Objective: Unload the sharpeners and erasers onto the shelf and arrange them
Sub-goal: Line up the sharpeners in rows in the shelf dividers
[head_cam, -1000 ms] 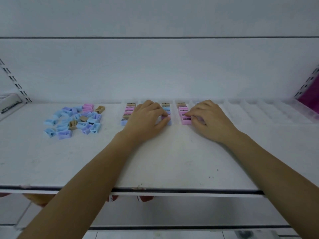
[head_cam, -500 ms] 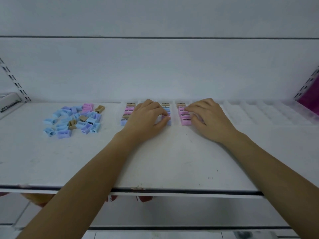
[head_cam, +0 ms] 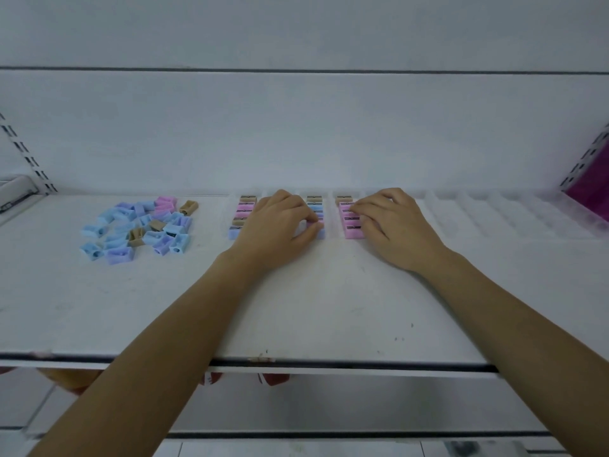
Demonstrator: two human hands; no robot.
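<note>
A loose pile of blue, purple, pink and tan sharpeners lies on the white shelf at the left. More sharpeners stand in neat rows in a clear slotted tray: a left row, a middle row and a mostly pink right row. My left hand rests over the tray between the left and middle rows, and its thumb and forefinger pinch a pink sharpener. My right hand has curled fingers whose tips pinch a pink sharpener in the right row.
The tray's slots right of my right hand hold nothing. A magenta box stands at the far right end. Slotted uprights rise at both back corners. A white object sits on the neighbouring shelf at the left. The shelf's front edge is near me.
My right hand's fingertips have slid a little farther back along the pink row. My left hand has stayed almost in place.
</note>
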